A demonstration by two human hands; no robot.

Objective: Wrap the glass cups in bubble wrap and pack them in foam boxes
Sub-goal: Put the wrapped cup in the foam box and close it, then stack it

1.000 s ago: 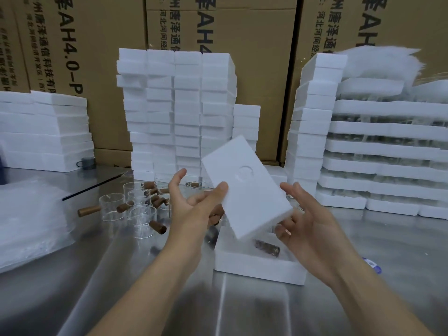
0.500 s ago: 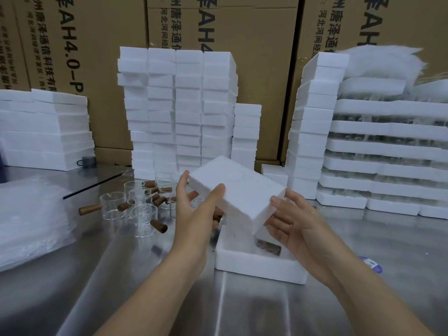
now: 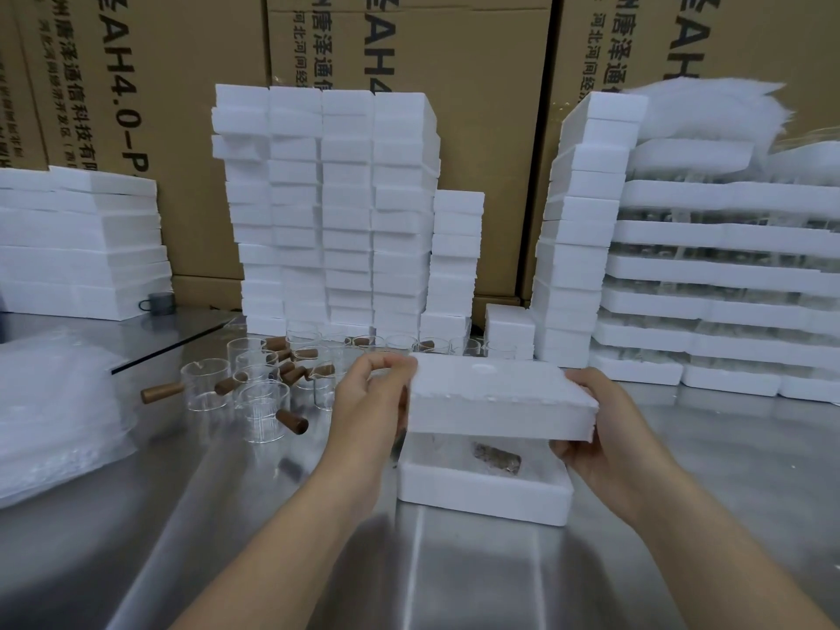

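A white foam lid (image 3: 495,400) hovers flat just above an open foam box (image 3: 482,491) on the steel table. My left hand (image 3: 368,402) grips the lid's left end and my right hand (image 3: 600,425) grips its right end. Inside the box lies a wrapped cup (image 3: 493,456), its dark handle showing through the bubble wrap. Several bare glass cups (image 3: 263,397) with wooden handles stand to the left of my left hand. A pile of bubble wrap sheets (image 3: 50,411) lies at the far left.
Tall stacks of foam boxes (image 3: 327,211) stand behind the cups, and another column (image 3: 582,229) rises at the right. Foam trays holding glassware (image 3: 727,275) are piled far right, flat foam slabs (image 3: 77,243) far left. Cardboard cartons (image 3: 454,129) form the back wall.
The lid was tilted up in front of me; both hands have turned it flat and lowered it over the open box.
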